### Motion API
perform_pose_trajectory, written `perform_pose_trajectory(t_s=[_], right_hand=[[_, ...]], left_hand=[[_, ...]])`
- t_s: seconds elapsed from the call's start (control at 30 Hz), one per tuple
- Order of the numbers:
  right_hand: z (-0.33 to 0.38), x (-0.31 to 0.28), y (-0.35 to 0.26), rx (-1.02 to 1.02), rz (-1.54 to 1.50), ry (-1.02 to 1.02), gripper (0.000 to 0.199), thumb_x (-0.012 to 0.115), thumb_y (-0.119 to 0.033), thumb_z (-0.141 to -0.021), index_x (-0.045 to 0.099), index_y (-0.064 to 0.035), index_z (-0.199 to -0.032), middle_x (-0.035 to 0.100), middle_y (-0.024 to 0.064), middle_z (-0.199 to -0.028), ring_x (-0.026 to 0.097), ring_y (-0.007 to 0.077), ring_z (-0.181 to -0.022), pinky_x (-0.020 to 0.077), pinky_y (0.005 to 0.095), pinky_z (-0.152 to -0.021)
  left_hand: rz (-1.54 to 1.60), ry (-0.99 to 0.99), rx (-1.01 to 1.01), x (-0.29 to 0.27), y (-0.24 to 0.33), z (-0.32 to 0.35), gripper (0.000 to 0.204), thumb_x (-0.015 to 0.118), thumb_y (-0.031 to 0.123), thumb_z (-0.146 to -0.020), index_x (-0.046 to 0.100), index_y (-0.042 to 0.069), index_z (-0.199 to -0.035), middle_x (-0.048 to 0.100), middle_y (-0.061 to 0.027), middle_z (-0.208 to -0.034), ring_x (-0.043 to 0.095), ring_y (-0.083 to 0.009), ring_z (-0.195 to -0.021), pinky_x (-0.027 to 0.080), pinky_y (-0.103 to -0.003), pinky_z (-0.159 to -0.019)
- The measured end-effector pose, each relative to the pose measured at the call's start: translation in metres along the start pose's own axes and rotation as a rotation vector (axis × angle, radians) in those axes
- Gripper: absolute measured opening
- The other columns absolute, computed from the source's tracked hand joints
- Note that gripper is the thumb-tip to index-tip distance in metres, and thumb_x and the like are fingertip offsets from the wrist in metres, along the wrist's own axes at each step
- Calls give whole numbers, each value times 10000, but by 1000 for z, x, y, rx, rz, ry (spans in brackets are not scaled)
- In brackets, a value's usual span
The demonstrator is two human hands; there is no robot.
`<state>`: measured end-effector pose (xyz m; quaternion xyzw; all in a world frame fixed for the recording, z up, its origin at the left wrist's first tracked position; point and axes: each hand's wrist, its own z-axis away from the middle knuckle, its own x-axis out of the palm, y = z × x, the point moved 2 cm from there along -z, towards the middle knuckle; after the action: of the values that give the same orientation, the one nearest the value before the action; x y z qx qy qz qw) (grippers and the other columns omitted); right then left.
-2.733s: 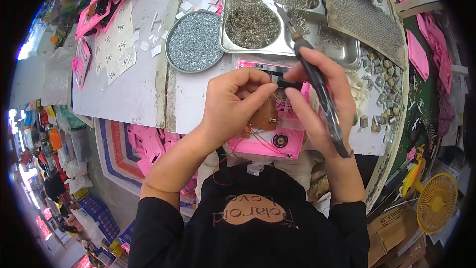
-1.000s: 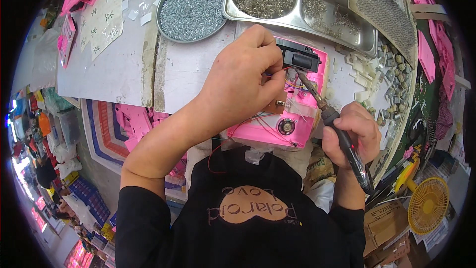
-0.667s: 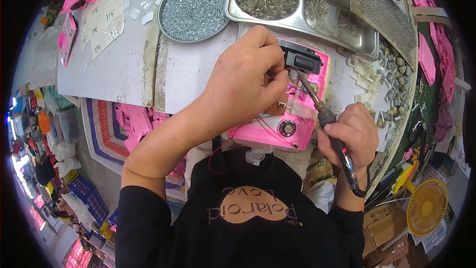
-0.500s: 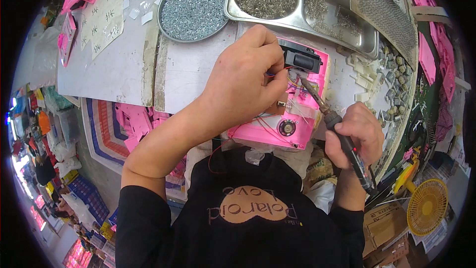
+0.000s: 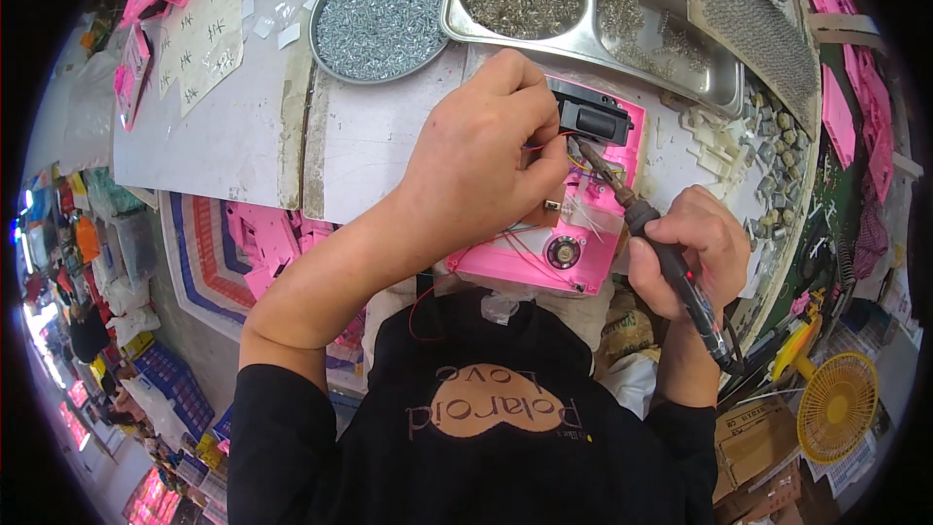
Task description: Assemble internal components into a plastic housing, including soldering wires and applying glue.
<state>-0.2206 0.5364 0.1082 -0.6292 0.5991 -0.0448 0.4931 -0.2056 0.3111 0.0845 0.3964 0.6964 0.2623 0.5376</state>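
Observation:
A pink plastic housing (image 5: 520, 265) lies in front of me, with a black module (image 5: 595, 122), a round speaker (image 5: 562, 251) and thin coloured wires inside. My left hand (image 5: 491, 151) is over its left part, thumb and forefinger pinched on a thin red wire (image 5: 540, 143) beside the black module. In my right hand (image 5: 695, 248) is a soldering iron (image 5: 671, 267), its fingers wrapped round the dark handle. The iron's tip points up and left, close to the left fingertips, at the lower edge of the module. Whether the tip touches the wire I cannot tell.
A round tray of small screws (image 5: 379, 17) and a steel compartment tray (image 5: 593, 49) with small springs stand at the far side. Small metal pieces (image 5: 777, 160) and white plastic parts (image 5: 717, 151) lie at right. A yellow fan (image 5: 838, 406) stands at lower right.
The soldering iron has moved slightly up and left, its tip nearer my left fingertips. My right hand has shifted with it; my left hand has barely moved.

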Motion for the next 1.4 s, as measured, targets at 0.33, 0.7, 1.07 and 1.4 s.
perform_pose_trajectory(t_s=[0.33,0.7,1.07,1.4], right_hand=[[-1,-7,3,21,4,-16,311,845,-43,-721,645,-60,-959,613,43,-676,537,198,-522,385,319,-502],[1,-17,1,11,-4,-48,348,869,-46,-710,658,-67,-986,596,45,-643,553,206,-533,390,315,-509],[9,-28,-7,2,-7,-7,328,848,-49,-728,638,-62,-980,556,36,-611,534,202,-521,380,319,-508],[15,-33,-12,8,-24,38,298,842,-61,-751,637,-53,-967,545,39,-603,515,202,-504,368,318,-501]], left_hand=[[-31,13,23,2,1,-1,143,728,22,-757,586,3,-754,577,-121,-907,608,-287,-771,508,-366,-682],[-45,28,35,3,2,-1,148,723,9,-758,576,-1,-749,571,-119,-901,607,-277,-754,509,-355,-664],[-25,24,18,4,3,-1,144,722,-2,-756,578,-3,-759,564,-102,-899,590,-237,-731,497,-335,-635],[-22,28,37,3,1,0,128,726,5,-760,599,0,-774,568,-100,-904,584,-231,-742,490,-330,-636]])
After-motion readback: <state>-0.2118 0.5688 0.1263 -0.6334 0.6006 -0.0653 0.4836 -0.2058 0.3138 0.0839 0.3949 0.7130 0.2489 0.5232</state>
